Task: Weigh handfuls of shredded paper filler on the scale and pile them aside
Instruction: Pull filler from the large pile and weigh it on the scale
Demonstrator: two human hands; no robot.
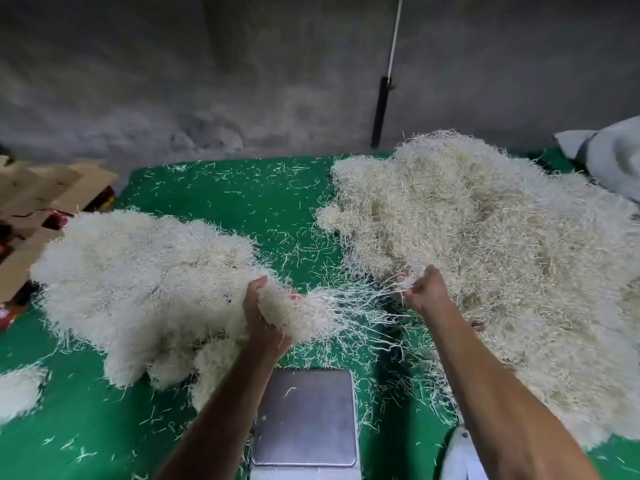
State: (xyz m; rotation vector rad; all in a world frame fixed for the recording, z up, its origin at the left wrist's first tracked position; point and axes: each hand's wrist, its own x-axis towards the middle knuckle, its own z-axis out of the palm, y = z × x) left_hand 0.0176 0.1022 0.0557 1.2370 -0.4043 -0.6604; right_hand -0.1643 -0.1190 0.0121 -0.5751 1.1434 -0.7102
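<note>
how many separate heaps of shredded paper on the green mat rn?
3: big cream shredded-paper heap at right, whiter heap at left, small clump at left edge, cropped. More may lie outside the frame.

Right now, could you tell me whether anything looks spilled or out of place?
Yes: loose paper shreds are strewn over the green mat between both piles, and a few lie on the scale, which could skew the weighing.

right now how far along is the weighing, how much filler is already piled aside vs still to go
Done: a sizeable weighed pile lies on the left of the green mat. In hand: the left hand grips a clump while the right hand pinches strands trailing from it; the scale plate is nearly bare. Left: the larger source heap on the right, likely over half the job.
</note>
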